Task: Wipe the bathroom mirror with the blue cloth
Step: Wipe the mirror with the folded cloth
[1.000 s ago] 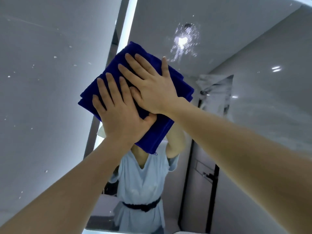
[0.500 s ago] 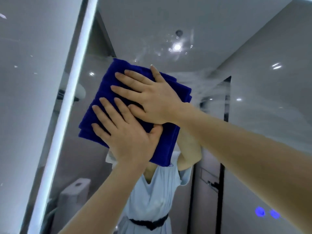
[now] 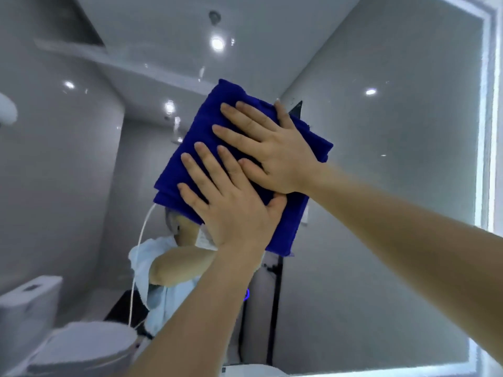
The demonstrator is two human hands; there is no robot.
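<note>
A toilet (image 3: 32,308) is reflected at the left of the mirror (image 3: 394,159). The folded blue cloth (image 3: 317,144) lies flat against the glass, tilted with one corner up. The left hand (image 3: 231,210), lower, and the right hand (image 3: 272,153), higher, press it with straight, spread fingers. A lit strip (image 3: 487,131) edges the right side.

Blue cloth (image 3: 206,123) folded (several layers), pressed flat on mirror (image 3: 394,159); mirror edge lit.
</note>
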